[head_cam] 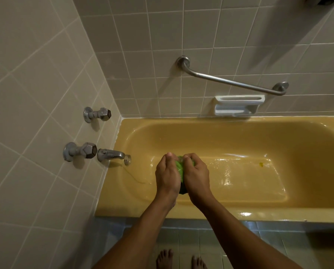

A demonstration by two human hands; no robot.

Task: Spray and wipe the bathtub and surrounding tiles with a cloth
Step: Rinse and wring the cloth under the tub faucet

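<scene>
Cloth (179, 167), green, bunched over the wet yellow bathtub (201, 212), squeezed between left hand (167, 175) and right hand (196, 177), fingers of both curled round it. Spout (111, 154) and taps (80, 151) at nine o'clock from the cloth; grab rail (230, 81) and soap dish (238, 105) on beige tiles (143, 55) at one o'clock.

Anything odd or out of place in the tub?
A yellow-green speck lies on the wet bathtub floor; a thin thread-like line trails from under the spout down the end wall. Both look like debris.
</scene>
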